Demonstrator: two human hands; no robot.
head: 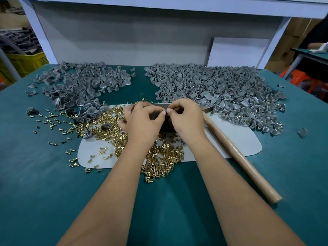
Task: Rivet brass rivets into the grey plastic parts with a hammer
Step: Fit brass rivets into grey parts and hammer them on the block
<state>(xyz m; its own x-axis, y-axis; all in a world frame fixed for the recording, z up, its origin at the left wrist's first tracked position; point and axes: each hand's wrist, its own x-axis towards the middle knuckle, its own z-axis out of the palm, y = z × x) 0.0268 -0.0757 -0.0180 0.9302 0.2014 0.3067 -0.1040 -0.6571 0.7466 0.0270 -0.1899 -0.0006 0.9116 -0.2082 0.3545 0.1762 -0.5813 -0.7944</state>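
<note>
My left hand point(142, 121) and my right hand point(186, 118) meet fingertip to fingertip over a dark metal block point(166, 124). Together they pinch one small grey plastic part point(164, 110), mostly hidden by the fingers. Whether a rivet sits in it I cannot tell. Loose brass rivets point(159, 157) lie heaped on a pale grey mat point(239, 139) under my wrists and spill to the left. The hammer point(236, 151) lies on the mat right of my right hand, its wooden handle running toward the near right.
A pile of grey plastic parts point(85, 82) covers the far left of the green table point(35, 174). A larger pile point(221, 93), some showing brass, fills the far right. A white board point(236, 50) leans at the back. A yellow crate point(26, 63) stands beyond the left edge.
</note>
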